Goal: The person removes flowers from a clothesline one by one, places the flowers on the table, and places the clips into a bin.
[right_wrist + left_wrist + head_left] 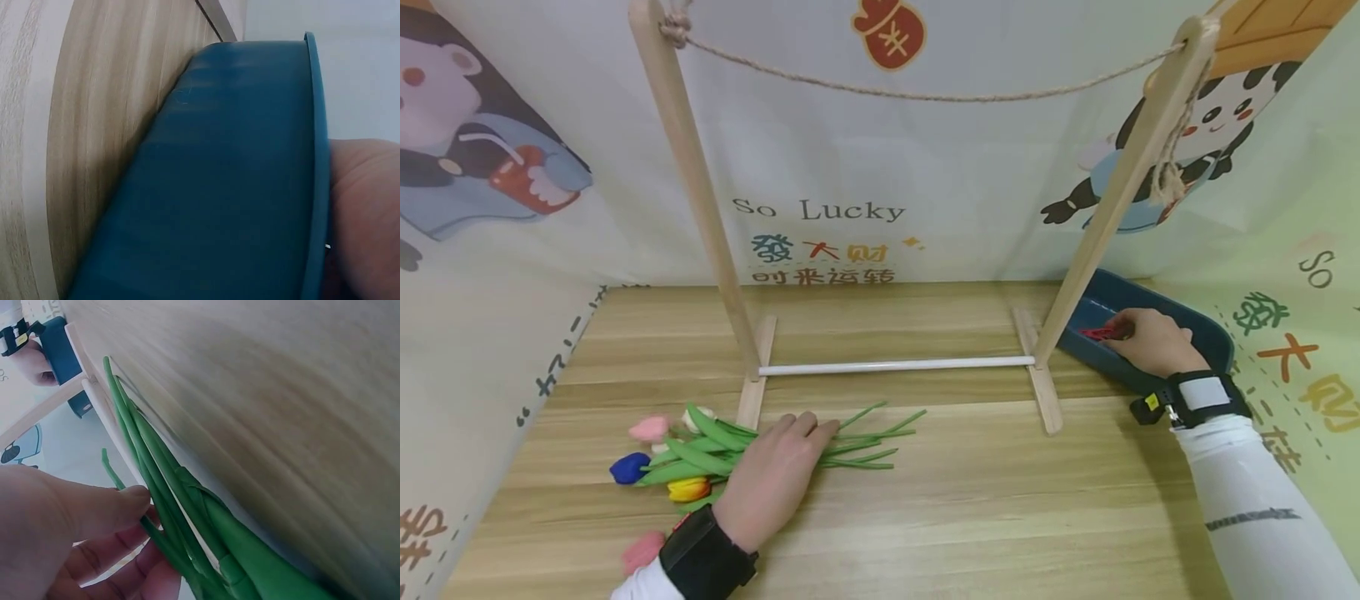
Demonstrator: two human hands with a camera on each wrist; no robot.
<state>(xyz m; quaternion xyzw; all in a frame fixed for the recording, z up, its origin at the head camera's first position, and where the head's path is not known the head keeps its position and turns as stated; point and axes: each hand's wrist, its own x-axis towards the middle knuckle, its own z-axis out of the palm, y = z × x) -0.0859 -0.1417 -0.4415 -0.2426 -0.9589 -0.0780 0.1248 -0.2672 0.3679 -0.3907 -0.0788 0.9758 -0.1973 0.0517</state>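
Observation:
A bunch of artificial tulips [711,446] lies on the wooden table, green stems to the right and pink, white, blue and yellow-orange heads to the left. My left hand [778,479] lies across the stems. In the left wrist view its thumb [119,509] and curled fingers pinch green stems [169,512]. My right hand [1157,342] reaches into a dark blue bin [1202,325] at the right. Between its fingertips is a small red clip-like thing [1097,333], partly covered. In the right wrist view the bin's wall [219,169] hides most of that hand.
A wooden frame with two posts [700,183] and a white bottom bar [895,366] stands behind the tulips. A sagging twine rope [925,96] joins its tops. Another pink tulip head [643,550] shows beside my left wrist. Printed cloth [962,192] surrounds the table.

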